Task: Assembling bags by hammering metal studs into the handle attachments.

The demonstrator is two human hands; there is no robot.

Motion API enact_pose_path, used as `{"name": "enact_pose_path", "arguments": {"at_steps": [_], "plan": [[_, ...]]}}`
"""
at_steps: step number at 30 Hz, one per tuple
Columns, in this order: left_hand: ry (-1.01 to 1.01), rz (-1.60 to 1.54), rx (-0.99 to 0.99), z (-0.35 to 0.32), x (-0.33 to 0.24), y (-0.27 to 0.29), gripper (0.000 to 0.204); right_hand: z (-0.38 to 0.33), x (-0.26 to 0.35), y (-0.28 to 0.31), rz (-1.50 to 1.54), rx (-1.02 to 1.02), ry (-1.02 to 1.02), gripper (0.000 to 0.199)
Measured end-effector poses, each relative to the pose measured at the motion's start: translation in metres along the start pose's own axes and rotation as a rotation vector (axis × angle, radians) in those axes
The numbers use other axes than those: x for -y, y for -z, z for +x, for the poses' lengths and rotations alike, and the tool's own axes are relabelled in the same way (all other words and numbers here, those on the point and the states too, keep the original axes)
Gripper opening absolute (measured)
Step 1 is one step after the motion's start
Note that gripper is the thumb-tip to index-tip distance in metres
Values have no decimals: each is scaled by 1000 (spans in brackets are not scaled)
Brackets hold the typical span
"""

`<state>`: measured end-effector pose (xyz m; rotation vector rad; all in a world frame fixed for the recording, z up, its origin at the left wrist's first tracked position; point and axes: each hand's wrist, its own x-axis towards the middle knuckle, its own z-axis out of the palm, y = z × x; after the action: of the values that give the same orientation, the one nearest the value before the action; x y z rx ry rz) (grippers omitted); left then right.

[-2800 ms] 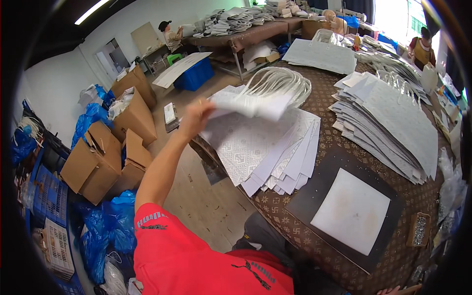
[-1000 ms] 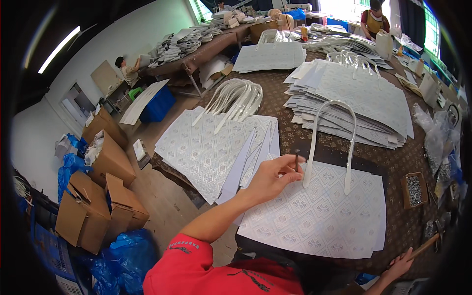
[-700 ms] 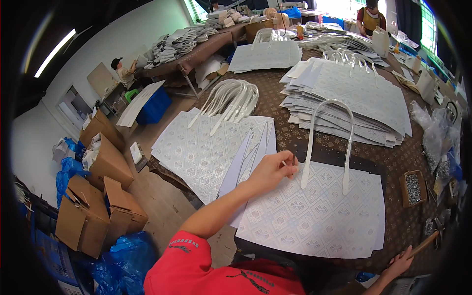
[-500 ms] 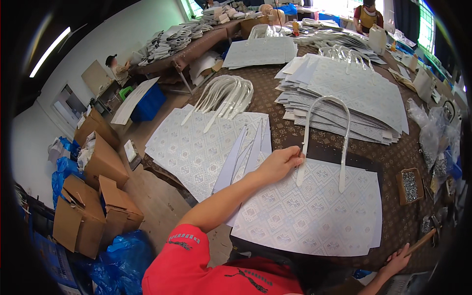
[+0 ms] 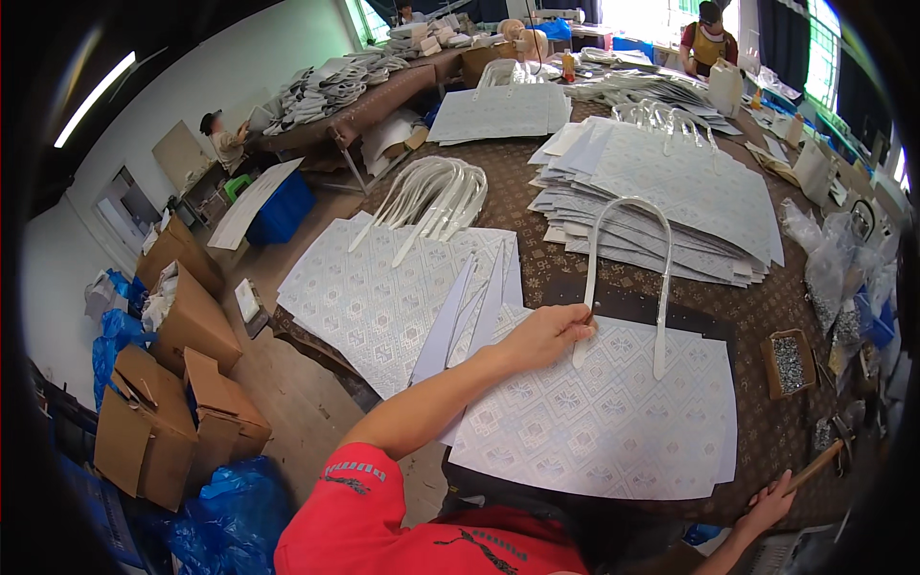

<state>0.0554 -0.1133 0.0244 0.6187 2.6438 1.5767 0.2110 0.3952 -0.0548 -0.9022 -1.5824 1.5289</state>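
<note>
A silvery patterned bag panel [image 5: 594, 422] lies flat in front of me, with another sheet edge showing beneath it. A pale looped handle strap [image 5: 663, 287] stretches beyond its far edge, both ends lying on the panel. My left hand [image 5: 561, 331] is closed, thumb and fingers pinching the strap's left leg close to that edge. At the lower right, my right hand [image 5: 770, 500] grips the wooden handle of a hammer [image 5: 815, 470]; the hammer's head is dark and partly lost among clutter. A dark mat [image 5: 704, 331] shows under the panel's far side.
Left of the panel lies a stack of similar panels with bundled handles [image 5: 436, 196]; a taller panel stack [image 5: 671, 172] stands beyond. A small box of metal rivets [image 5: 789, 364] and plastic bags [image 5: 829, 259] sit at right. Cardboard boxes [image 5: 144, 422] fill the floor left. Other people work farther off.
My left hand has slid slightly toward me along the strap, down to the panel's far edge. The right hand keeps its hold on the hammer. The whole view has shifted slightly.
</note>
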Motion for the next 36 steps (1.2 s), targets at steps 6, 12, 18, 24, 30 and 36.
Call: {"name": "enact_pose_path", "arguments": {"at_steps": [6, 12, 18, 24, 30, 36], "plan": [[82, -165, -146, -5, 1, 19, 19, -5, 5, -2, -2, 15, -20, 20], [228, -518, -244, -7, -6, 43, 14, -14, 14, -8, -31, 13, -24, 19], [57, -565, -216, -6, 7, 44, 14, -9, 10, -2, -67, 2, -2, 19], [111, -427, -182, 1, 6, 41, 16, -28, 36, 2, -97, 45, 26, 20], [115, -416, -83, 12, 8, 42, 15, -59, 91, -27, -69, 76, 72, 21], [106, -413, -92, 12, 3, 38, 15, -101, 120, -47, -32, 245, 72, 19]]}}
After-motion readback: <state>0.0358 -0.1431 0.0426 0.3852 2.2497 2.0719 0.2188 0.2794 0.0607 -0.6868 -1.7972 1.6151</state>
